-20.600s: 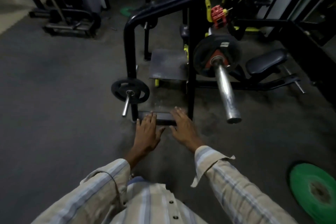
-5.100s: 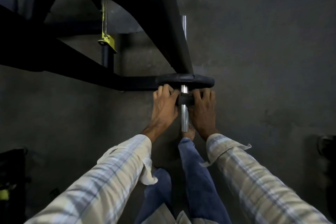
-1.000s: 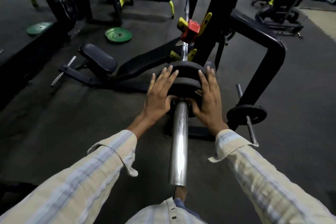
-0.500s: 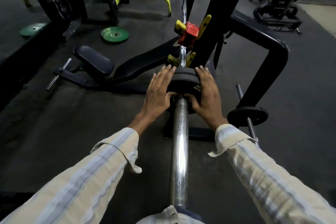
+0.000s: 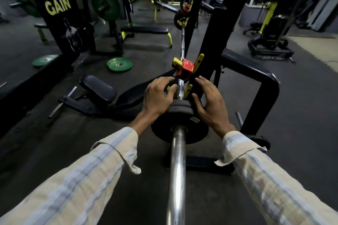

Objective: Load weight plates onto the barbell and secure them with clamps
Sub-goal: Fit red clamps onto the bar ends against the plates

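Gym floor; hands flanking plate

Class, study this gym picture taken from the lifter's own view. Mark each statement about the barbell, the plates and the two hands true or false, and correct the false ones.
1. A black weight plate sits on the barbell sleeve. True.
2. The left hand rests by the top of that plate. True.
3. The right hand grips a clamp. False: its fingers are spread and hold nothing.
4. A clamp sits on the sleeve on the near side of the plate. False: the sleeve there is bare.
5. Green plates lie on the floor. True.
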